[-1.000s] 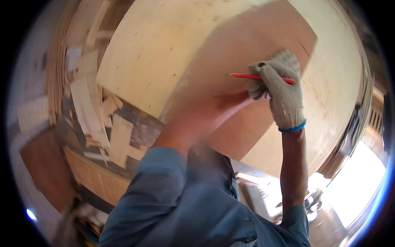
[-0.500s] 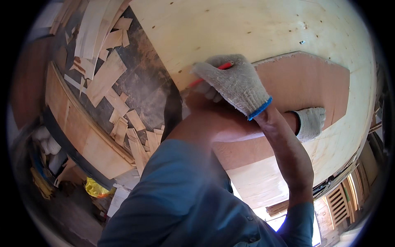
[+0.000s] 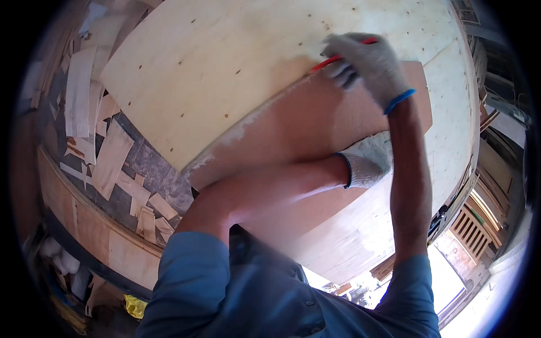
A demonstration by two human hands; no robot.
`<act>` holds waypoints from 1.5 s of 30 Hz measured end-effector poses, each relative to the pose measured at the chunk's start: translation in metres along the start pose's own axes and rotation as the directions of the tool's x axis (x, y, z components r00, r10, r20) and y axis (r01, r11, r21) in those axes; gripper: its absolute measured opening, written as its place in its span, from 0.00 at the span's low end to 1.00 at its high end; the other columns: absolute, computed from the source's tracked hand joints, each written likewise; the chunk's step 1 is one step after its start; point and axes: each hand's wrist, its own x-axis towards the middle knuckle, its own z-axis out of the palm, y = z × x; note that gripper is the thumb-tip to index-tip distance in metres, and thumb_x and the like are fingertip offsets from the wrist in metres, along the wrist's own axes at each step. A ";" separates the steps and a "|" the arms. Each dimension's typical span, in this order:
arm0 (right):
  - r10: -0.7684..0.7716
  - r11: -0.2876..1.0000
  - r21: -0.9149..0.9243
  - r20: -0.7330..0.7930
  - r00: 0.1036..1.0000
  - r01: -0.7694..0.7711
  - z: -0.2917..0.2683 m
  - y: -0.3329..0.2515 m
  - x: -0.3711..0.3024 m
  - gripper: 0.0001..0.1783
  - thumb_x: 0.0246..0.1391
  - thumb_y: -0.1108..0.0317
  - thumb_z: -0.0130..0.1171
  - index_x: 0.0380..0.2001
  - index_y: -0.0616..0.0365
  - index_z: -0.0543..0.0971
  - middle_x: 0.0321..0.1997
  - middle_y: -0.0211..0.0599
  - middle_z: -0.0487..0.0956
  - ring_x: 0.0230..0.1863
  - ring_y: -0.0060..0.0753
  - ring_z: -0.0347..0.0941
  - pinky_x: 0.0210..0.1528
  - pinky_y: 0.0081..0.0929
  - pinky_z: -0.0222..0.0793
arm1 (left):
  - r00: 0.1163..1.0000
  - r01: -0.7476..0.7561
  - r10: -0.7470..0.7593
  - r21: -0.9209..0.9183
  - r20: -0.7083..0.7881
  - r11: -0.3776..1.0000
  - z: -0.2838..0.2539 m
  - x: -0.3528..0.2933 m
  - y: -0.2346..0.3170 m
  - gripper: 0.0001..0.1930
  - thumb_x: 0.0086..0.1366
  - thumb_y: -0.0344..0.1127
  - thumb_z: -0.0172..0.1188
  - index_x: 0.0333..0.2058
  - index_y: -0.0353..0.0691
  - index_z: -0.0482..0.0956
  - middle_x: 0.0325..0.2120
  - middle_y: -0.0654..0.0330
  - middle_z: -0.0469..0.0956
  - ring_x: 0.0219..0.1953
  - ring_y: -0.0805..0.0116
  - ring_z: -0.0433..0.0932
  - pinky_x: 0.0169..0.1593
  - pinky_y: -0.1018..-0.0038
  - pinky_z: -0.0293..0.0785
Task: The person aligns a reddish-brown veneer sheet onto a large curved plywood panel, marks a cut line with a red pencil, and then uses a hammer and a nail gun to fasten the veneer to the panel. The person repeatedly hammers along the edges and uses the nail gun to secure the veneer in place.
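Observation:
A long brown board [image 3: 293, 127] with angled corners lies on a larger pale plywood sheet [image 3: 225, 73]. My right hand [image 3: 369, 65], in a grey knit glove with a blue cuff, is closed around a red pencil [image 3: 327, 63]. The pencil's lower end is at the board's far edge; blur hides whether it touches. My left hand [image 3: 365, 160], in a similar glove with a dark cuff, rests on the board by its near edge. My right forearm hides its fingers. My left forearm stretches low across the board.
Wood offcuts [image 3: 112, 158] litter the floor at the left, beside a stack of curved-looking panels [image 3: 107, 236]. A yellow bag [image 3: 134, 306] lies at the lower left. On the right stand a slatted wooden piece [image 3: 470, 232] and leaning boards.
My right hand has moved with the pencil along the board's far edge, from its left end toward the right. My left hand stays on the board while the whole view has shifted.

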 end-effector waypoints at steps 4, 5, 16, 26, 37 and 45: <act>-0.115 0.990 -0.087 -0.054 0.992 0.110 -0.007 -0.004 -0.003 0.21 0.64 0.52 0.61 0.31 0.60 0.84 0.22 0.32 0.80 0.21 0.24 0.76 0.24 0.22 0.71 | 1.000 0.003 -0.003 0.010 0.021 1.000 0.007 -0.001 0.001 0.17 0.77 0.41 0.49 0.57 0.39 0.75 0.54 0.53 0.79 0.60 0.59 0.76 0.66 0.63 0.68; -0.109 0.991 -0.082 -0.038 0.993 0.106 0.003 -0.004 -0.004 0.21 0.64 0.51 0.62 0.32 0.60 0.84 0.22 0.32 0.81 0.22 0.24 0.76 0.25 0.23 0.72 | 0.996 0.085 -0.084 -0.234 0.015 0.969 0.007 -0.002 0.002 0.16 0.76 0.40 0.50 0.56 0.40 0.76 0.53 0.52 0.79 0.59 0.57 0.76 0.66 0.62 0.68; -0.065 0.988 -0.153 -0.200 0.978 0.034 -0.134 0.017 0.018 0.21 0.63 0.50 0.63 0.32 0.61 0.84 0.22 0.33 0.81 0.22 0.24 0.76 0.25 0.22 0.71 | 0.987 0.098 -0.156 -0.586 -0.049 0.805 -0.002 0.005 -0.010 0.13 0.64 0.31 0.58 0.46 0.35 0.80 0.51 0.46 0.79 0.60 0.49 0.74 0.69 0.55 0.65; -0.003 0.999 -0.037 -0.589 0.808 -0.023 -0.279 0.076 0.025 0.22 0.60 0.49 0.64 0.35 0.62 0.83 0.24 0.37 0.81 0.20 0.25 0.74 0.22 0.24 0.69 | 0.996 0.086 -0.072 -0.568 0.046 0.818 -0.014 0.017 -0.018 0.14 0.62 0.31 0.59 0.46 0.35 0.82 0.51 0.47 0.80 0.60 0.48 0.75 0.70 0.54 0.65; 0.017 0.954 0.234 -0.665 0.747 0.187 -0.254 0.119 0.002 0.24 0.63 0.51 0.64 0.39 0.67 0.81 0.26 0.39 0.80 0.21 0.29 0.74 0.25 0.27 0.71 | 0.988 0.123 -0.154 -0.522 -0.016 0.844 -0.006 0.011 -0.011 0.13 0.61 0.32 0.61 0.45 0.37 0.82 0.48 0.49 0.81 0.55 0.49 0.78 0.67 0.55 0.69; 0.021 0.894 0.344 -0.672 0.740 0.287 -0.247 0.134 0.004 0.24 0.64 0.51 0.64 0.41 0.67 0.82 0.28 0.42 0.83 0.24 0.33 0.78 0.27 0.29 0.74 | 0.993 0.073 -0.113 -0.554 -0.039 0.829 -0.007 0.017 -0.014 0.11 0.61 0.32 0.60 0.42 0.37 0.82 0.45 0.49 0.80 0.52 0.48 0.78 0.65 0.54 0.70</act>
